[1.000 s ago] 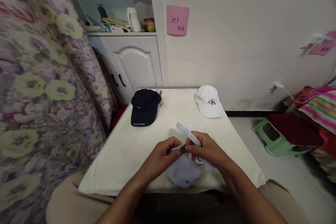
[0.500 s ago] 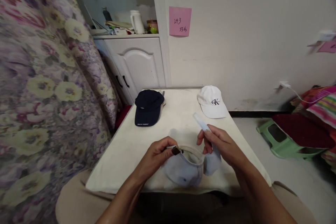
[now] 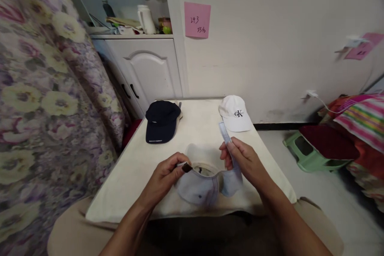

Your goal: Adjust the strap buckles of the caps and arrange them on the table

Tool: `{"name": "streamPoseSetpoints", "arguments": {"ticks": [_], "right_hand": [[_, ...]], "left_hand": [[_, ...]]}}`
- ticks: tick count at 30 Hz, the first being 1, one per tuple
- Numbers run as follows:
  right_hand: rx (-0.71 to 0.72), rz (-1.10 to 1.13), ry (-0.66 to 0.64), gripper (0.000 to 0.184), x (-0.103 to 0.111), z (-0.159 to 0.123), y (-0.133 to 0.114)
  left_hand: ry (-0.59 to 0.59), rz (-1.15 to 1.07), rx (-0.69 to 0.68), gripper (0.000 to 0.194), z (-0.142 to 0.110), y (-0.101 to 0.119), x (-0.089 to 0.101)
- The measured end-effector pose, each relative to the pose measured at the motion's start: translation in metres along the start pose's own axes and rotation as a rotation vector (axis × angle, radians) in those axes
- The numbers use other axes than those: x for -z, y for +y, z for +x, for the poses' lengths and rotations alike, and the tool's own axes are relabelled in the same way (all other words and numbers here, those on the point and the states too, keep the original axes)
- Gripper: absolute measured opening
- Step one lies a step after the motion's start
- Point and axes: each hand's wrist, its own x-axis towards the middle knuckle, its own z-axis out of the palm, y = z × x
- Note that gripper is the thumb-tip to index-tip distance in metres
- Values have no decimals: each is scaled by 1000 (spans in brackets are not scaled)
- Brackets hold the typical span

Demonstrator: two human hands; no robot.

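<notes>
A light blue cap (image 3: 196,188) rests on the near part of the cloth-covered table (image 3: 132,184), its opening facing up and its back strap undone. Pinched in my left hand (image 3: 168,172) is the strap end with the dark metal buckle (image 3: 187,167), at the cap's left. My right hand (image 3: 241,158) grips the loose light blue strap (image 3: 224,132), whose free end points up and away from me. Strap and buckle are apart. Farther back stand a navy cap (image 3: 162,122) on the left and a white cap (image 3: 235,114) with black letters on the right.
Behind the table are a white cabinet (image 3: 150,68) and a wall with a pink note (image 3: 197,20). A flowered curtain (image 3: 39,108) hangs at the left. On the floor to the right stands a green stool (image 3: 312,152) with a dark red top.
The strap has come out of the buckle. My right hand has moved right with the strap, away from my left hand, and the cap's back has opened.
</notes>
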Motion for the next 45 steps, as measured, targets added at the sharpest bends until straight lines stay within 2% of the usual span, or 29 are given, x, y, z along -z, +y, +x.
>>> {"name": "streamPoseSetpoints", "arguments": {"ticks": [5, 8, 11, 12, 15, 17, 19, 21, 25, 29, 33, 36, 39, 45], "right_hand": [[99, -309, 110, 29, -16, -2, 8], [141, -416, 115, 23, -22, -5, 6], [84, -406, -2, 16, -20, -6, -2], [46, -382, -64, 16, -19, -6, -4], [-22, -334, -201, 33, -15, -5, -8], [0, -312, -242, 27, -14, -4, -7], [10, -227, -280, 15, -14, -1, -3], [-43, -61, -341, 12, -14, 2, 4], [-217, 255, -537, 25, -12, 12, 21], [-300, 306, -671, 30, -6, 20, 37], [-304, 366, -767, 40, -1, 21, 44], [-311, 459, -745, 41, -3, 18, 40], [-301, 460, -640, 37, -7, 14, 30], [-136, 347, -392, 23, -9, 4, 6]], "left_hand": [[50, 42, -10, 20, 1, 1, -7], [110, 64, 17, 20, 2, 1, -9], [180, 69, 47, 22, 1, 1, -7], [203, 66, 55, 23, 1, 1, -7], [257, 41, 74, 25, 1, -2, -3], [260, 28, 75, 25, 1, -5, 1], [240, 33, 61, 25, 3, -10, 8], [213, 34, 39, 26, 6, -15, 15], [101, -32, 43, 31, 11, -24, 25], [-19, -60, 115, 31, 12, -28, 20], [-108, -43, 140, 29, 10, -26, 12], [-165, -32, 138, 28, 10, -24, 10], [-192, -53, 120, 25, 10, -25, 9], [-246, -109, 101, 22, 9, -28, 8]]}}
